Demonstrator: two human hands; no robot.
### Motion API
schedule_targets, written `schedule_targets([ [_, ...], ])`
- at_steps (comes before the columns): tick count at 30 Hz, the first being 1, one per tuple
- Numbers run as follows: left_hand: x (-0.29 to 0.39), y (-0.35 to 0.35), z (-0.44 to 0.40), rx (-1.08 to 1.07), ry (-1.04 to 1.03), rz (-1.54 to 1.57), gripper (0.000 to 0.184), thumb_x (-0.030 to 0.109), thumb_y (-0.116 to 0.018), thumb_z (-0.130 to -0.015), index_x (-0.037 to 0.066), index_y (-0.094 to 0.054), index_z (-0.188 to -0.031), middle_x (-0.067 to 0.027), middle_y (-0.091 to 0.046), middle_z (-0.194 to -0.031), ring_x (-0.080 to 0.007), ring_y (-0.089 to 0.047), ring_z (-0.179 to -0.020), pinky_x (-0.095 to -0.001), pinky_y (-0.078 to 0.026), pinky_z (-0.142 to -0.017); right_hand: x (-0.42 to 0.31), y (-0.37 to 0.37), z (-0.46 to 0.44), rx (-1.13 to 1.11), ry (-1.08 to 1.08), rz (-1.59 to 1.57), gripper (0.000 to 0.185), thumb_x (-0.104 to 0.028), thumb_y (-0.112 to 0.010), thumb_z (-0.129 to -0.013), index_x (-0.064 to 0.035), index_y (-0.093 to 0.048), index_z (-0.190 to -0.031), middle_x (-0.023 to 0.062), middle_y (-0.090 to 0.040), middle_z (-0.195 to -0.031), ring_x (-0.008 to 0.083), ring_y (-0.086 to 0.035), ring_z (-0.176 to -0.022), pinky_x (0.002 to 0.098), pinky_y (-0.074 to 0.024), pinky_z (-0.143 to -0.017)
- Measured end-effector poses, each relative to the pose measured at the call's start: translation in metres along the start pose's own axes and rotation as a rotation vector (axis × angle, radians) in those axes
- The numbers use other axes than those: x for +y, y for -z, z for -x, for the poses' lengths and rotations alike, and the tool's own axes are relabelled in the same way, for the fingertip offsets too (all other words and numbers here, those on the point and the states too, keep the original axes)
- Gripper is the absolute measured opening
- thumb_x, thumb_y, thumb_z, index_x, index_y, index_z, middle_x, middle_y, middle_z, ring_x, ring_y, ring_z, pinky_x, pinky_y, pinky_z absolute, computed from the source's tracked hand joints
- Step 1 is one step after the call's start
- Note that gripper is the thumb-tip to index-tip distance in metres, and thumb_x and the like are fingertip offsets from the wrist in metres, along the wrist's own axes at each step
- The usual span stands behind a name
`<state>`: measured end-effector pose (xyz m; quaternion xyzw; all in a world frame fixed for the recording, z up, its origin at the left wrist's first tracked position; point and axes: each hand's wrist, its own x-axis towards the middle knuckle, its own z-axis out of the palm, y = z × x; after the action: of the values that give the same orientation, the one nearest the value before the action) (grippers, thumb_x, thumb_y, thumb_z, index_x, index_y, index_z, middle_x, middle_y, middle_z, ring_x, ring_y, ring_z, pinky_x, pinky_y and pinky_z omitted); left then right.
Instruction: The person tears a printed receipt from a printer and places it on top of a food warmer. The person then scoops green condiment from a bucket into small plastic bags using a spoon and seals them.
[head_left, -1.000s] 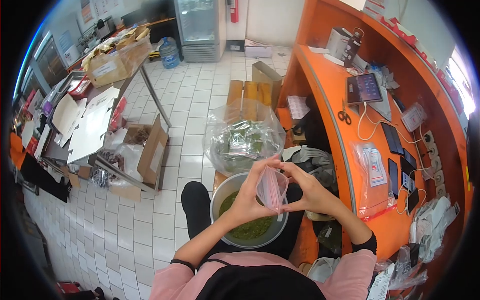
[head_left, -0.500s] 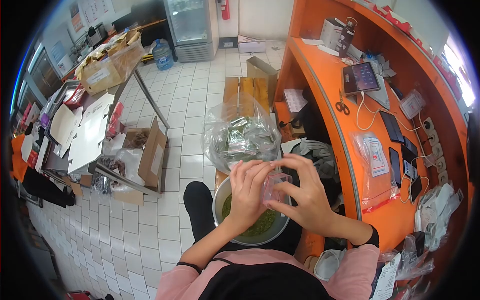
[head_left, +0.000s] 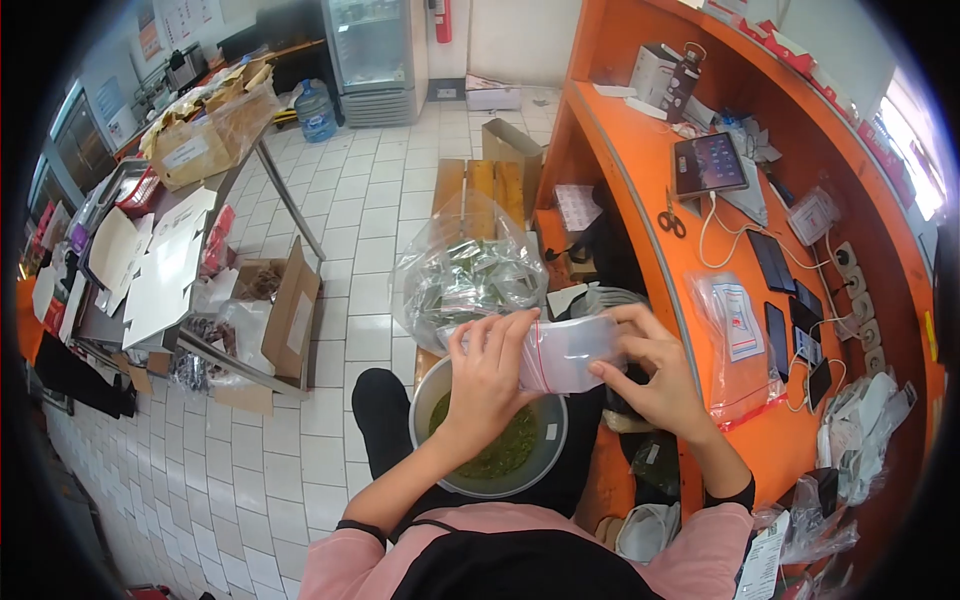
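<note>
My left hand [head_left: 487,375] is closed round one end of a stack of small clear zip bags [head_left: 570,355] with a red line across it. At the other end, my right hand [head_left: 655,370] pinches the bags between thumb and fingers. Both hands are above a round metal pot [head_left: 553,432] on my lap, which holds a chopped green mass [head_left: 500,452]. Just beyond my hands, a large clear plastic bag [head_left: 470,275] with small green-filled packets inside rests on a wooden bench [head_left: 482,190].
An orange counter [head_left: 640,180] on the right carries scissors [head_left: 671,222], a tablet [head_left: 710,163], several phones and cables. To the left stands a metal-legged table [head_left: 285,195] with cardboard, above an open carton [head_left: 290,310]. A water jug [head_left: 315,112] is further back.
The small bags have turned from upright to lying sideways, stretched out flat between my hands. My right hand has shifted right to their far end. The view has moved slightly.
</note>
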<state>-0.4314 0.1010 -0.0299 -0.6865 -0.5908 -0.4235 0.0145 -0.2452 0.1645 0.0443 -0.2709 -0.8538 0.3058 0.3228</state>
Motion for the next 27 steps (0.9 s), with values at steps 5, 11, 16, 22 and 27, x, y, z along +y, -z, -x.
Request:
schedule_targets([
  [5, 0.019, -0.008, -0.012, -0.051, -0.054, -0.065, 0.09, 0.021, -0.082, -0.047, 0.007, -0.042, -0.127, -0.0074, -0.05, -0.119, -0.027, -0.048, -0.105, -0.0451, -0.032, -0.089, 0.018, 0.003, 0.017, -0.052, -0.286, -0.28, 0.037, -0.011, -0.069, -0.079, 0.0024, -0.056, -0.111, 0.012, -0.062, -0.102, 0.0157, -0.062, -0.09, 0.0296, -0.0498, -0.075],
  [11, 0.031, -0.023, -0.032, -0.084, -0.096, -0.013, 0.09, 0.019, -0.082, -0.048, 0.007, -0.041, -0.127, -0.0067, -0.05, -0.117, -0.0269, -0.048, -0.104, -0.044, -0.032, -0.089, 0.03, 0.02, 0.022, 0.235, -0.282, -0.016, 0.018, -0.017, -0.071, -0.078, 0.0007, -0.07, -0.08, 0.0064, -0.064, -0.062, 0.0099, -0.059, -0.056, 0.028, -0.0479, -0.054],
  [16, 0.031, -0.035, -0.054, -0.148, -0.054, 0.068, 0.088, 0.018, -0.083, -0.049, 0.007, -0.041, -0.125, -0.0084, -0.05, -0.117, -0.0272, -0.048, -0.106, -0.0426, -0.033, -0.088, 0.033, 0.075, 0.019, 0.272, -0.444, -0.161, 0.019, -0.017, -0.069, -0.081, 0.0011, -0.07, -0.086, 0.0046, -0.066, -0.07, 0.0079, -0.059, -0.061, 0.0242, -0.0475, -0.055],
  [22, 0.048, -0.052, -0.085, -0.233, -0.09, 0.277, 0.084, 0.02, -0.082, -0.054, 0.006, -0.041, -0.126, -0.0094, -0.05, -0.118, -0.03, -0.048, -0.11, -0.0442, -0.037, -0.085, 0.053, 0.13, 0.028, 0.365, -0.439, -0.511, 0.025, -0.015, -0.068, -0.082, 0.0049, -0.065, -0.096, 0.0071, -0.067, -0.084, 0.0118, -0.064, -0.075, 0.0257, -0.0534, -0.062],
  [27, 0.094, -0.063, -0.116, -0.342, -0.271, 0.3, 0.08, 0.024, -0.081, -0.057, 0.006, -0.041, -0.125, -0.0105, -0.049, -0.118, -0.0296, -0.048, -0.111, -0.0457, -0.037, -0.088, 0.071, 0.197, 0.058, 0.511, -0.173, -0.744, 0.025, -0.01, -0.059, -0.087, 0.0059, -0.06, -0.105, 0.0136, -0.065, -0.101, 0.0212, -0.066, -0.086, 0.0377, -0.0571, -0.077],
])
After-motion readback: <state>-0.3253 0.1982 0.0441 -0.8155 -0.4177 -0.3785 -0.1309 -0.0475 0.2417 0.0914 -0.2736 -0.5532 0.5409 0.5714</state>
